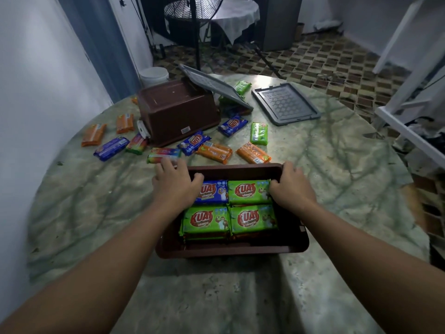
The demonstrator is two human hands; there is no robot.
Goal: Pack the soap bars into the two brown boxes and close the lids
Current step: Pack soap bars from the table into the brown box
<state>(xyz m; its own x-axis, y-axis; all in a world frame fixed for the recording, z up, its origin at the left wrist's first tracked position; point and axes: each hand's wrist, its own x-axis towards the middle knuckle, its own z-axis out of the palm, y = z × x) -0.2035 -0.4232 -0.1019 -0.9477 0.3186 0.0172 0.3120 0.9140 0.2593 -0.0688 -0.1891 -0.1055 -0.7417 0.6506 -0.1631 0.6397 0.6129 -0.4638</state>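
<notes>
A brown box (pixel 231 250) stands open near the table's front, filled with stacked soap bars; the top layer shows three green bars (pixel 252 219) and one blue bar (pixel 213 191). My left hand (pixel 174 183) grips the box's far left corner, thumb inside the rim. My right hand (pixel 292 183) grips the far right corner the same way. A second brown box (pixel 178 112) lies upside down further back, with a grey lid (pixel 212 86) leaning on it. Another grey lid (pixel 285 103) lies flat at the back right. Several loose soap bars (pixel 214 152) lie scattered between the boxes.
The round marble-patterned table (pixel 337 165) has a wall close on the left. A white bucket (pixel 154 75) and a fan stand (pixel 196 32) are behind the table. White shelving (pixel 414 116) stands to the right.
</notes>
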